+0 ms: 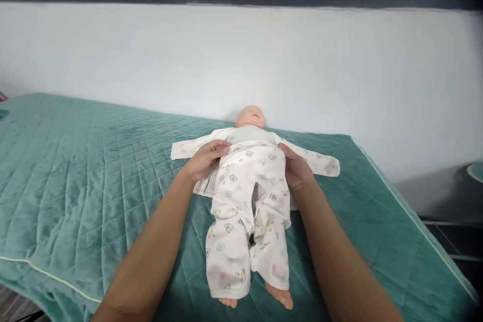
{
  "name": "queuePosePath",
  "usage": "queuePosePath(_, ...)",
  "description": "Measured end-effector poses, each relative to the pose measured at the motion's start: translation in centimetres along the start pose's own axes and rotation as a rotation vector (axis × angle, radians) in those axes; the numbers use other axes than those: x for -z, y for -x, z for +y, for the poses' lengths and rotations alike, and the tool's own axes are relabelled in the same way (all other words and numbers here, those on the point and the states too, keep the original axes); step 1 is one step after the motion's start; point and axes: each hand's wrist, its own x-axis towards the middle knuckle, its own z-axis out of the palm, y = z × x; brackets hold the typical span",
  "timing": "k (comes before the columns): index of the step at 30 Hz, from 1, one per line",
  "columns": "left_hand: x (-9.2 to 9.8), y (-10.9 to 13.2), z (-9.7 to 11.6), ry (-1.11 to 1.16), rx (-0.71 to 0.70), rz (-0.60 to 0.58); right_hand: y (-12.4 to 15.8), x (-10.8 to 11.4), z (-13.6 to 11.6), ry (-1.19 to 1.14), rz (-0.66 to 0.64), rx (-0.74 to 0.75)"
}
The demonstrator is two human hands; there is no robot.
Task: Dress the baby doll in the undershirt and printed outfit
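Note:
A baby doll lies on its back on a green quilted mat, head toward the wall, bare feet toward me. It wears white printed trousers and an open white printed jacket with sleeves spread sideways. My left hand grips the trouser waistband at the doll's right hip, fingers curled on the cloth. On the other hip, my right hand holds the waistband the same way.
A white wall rises just behind the doll's head. The mat's front edge drops off at lower left, and its right edge borders a dark floor.

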Motion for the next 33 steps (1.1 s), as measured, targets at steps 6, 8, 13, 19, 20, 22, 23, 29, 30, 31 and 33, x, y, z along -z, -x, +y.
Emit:
queuePosePath(6, 0.3, -1.0, -0.8, 0.198, -0.112, 0.2, -0.4, 0.5, 0.0, 0.117, 0.043, 0.084)
queuePosePath(8, 0.0, -1.4, -1.0, 0.213, -0.176, 0.29, -0.7, 0.9, -0.1, 0.191, 0.062, 0.103)
queuePosePath(13, -1.1, -1.6, -1.7, 0.024, -0.247, 0.29, -0.5, 1.4, -0.5, 0.183, 0.072, 0.092)
queuePosePath(19, -0.3, -1.1, -1.5, -0.33, -0.245, 0.167, 1.2, 1.8, -1.6, 0.354, -0.1, 0.054)
queuePosePath(20, 0.0, -1.0, -1.4, -0.345, -0.225, 0.126, 1.4, 1.8, -1.6, 0.415, -0.089, 0.075)
queuePosePath(22, 0.5, -0.7, -1.2, -0.339, -0.19, 0.054, 1.4, 1.8, -1.3, 0.552, -0.016, 0.121)
queuePosePath(23, 0.8, -0.5, -1.1, -0.327, -0.178, 0.023, 1.4, 1.8, -1.1, 0.625, 0.041, 0.143)
queuePosePath(29, 1.4, 0.3, -1.2, -0.295, -0.124, -0.062, 1.0, 1.8, 0.1, 0.937, 0.244, 0.228)
queuePosePath(30, 1.3, 0.4, -1.3, -0.297, -0.133, -0.054, 1.1, 1.8, 0.1, 0.987, 0.26, 0.235)
queuePosePath(31, 1.2, 0.5, -1.3, -0.301, -0.149, -0.036, 1.1, 1.7, 0.0, 1.042, 0.278, 0.236)
queuePosePath(33, 0.7, 0.8, -1.4, -0.32, -0.195, 0.015, 1.3, 1.4, -0.2, 1.132, 0.304, 0.224)
